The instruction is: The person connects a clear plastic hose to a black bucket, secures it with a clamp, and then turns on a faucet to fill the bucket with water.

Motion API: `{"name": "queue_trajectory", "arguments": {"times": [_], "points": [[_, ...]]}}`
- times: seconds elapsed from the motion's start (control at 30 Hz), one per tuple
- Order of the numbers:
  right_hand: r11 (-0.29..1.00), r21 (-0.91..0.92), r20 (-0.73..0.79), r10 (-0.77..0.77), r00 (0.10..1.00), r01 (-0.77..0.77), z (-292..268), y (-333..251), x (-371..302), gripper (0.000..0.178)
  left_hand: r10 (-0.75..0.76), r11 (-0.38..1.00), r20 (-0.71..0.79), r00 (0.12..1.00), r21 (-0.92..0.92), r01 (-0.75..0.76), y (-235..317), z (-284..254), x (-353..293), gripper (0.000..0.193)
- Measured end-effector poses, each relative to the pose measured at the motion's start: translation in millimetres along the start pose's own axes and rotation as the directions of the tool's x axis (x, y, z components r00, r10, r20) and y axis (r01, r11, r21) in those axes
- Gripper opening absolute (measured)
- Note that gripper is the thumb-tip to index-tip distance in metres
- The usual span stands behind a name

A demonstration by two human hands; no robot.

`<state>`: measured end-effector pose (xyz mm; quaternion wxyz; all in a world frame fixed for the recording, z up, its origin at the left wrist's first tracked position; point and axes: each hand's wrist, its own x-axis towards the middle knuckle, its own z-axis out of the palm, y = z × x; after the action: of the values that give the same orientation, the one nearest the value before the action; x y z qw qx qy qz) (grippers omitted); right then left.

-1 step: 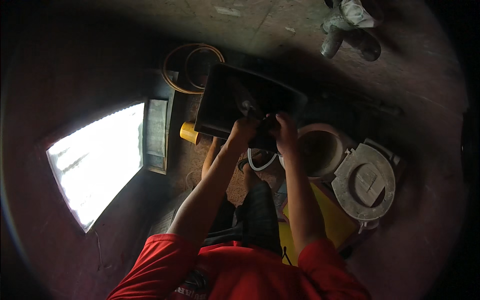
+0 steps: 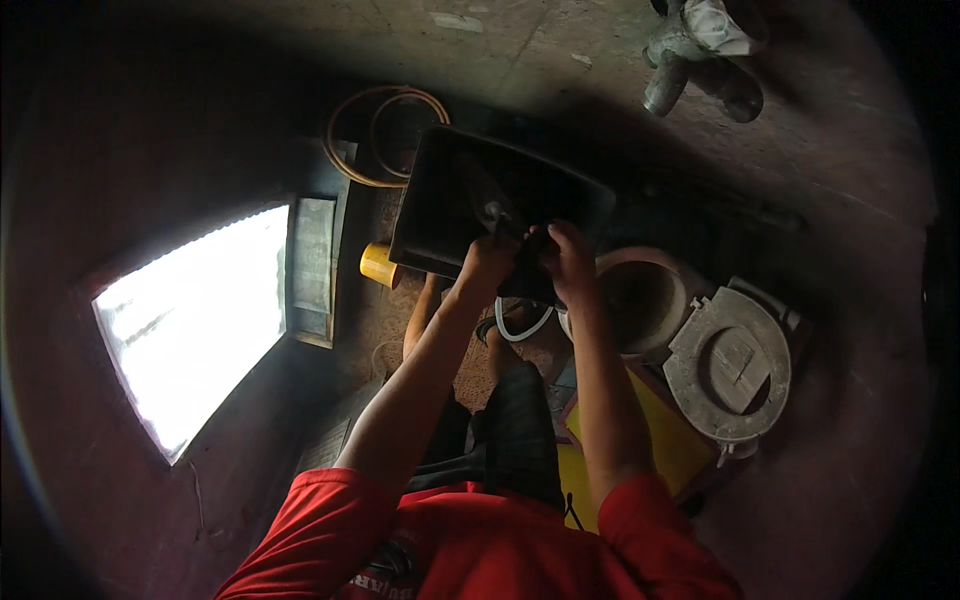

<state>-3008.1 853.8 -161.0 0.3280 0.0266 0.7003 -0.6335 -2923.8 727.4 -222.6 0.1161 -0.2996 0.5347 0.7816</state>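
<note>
I count two hands: my left hand (image 2: 487,262) and right hand (image 2: 566,262), both at one black tray (image 2: 440,205). Just left of the tray I see one yellow cup (image 2: 379,265). Above it lies one coil of hose (image 2: 385,125). Right of the tray I see one round bucket (image 2: 645,295) and one grey lid (image 2: 730,365).

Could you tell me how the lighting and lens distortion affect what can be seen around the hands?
Head view: the bright window opening is blown out to white; the left hand and right hand sit in dim light at the dark rectangular tray, so what they grip is unclear; corners vignette black; the edges bend with the fisheye.
</note>
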Motion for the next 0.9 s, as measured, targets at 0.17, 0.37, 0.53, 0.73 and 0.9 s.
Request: {"name": "queue_trajectory", "arguments": {"times": [0.17,0.37,0.53,0.73,0.9], "points": [[0.886,-0.060,-0.048,0.458,0.888,-0.460,14.4,-7.6,27.6,0.018,-0.305,0.951,-0.133,0.943,-0.002,0.308,56.8,5.7,-21.0,0.022],[0.902,-0.280,0.047,0.355,0.934,-0.329,23.4,22.8,31.9,0.018,-0.186,0.977,-0.153,0.971,0.075,0.199,52.3,2.8,-26.8,0.026],[0.892,-0.400,0.035,0.245,0.969,-0.211,28.4,27.7,29.9,0.017,-0.115,0.947,-0.172,0.978,0.278,0.160,51.6,1.3,-28.6,0.024],[0.811,0.008,0.020,0.584,0.811,-0.585,37.2,7.1,27.7,0.019,0.308,0.541,0.001,0.951,0.823,-0.176,31.7,8.9,-27.9,0.018],[0.772,-0.002,0.089,0.633,0.769,-0.636,27.8,18.8,28.0,0.022,0.362,0.600,-0.063,0.930,0.779,-0.181,41.3,25.7,-34.5,0.018]]}}
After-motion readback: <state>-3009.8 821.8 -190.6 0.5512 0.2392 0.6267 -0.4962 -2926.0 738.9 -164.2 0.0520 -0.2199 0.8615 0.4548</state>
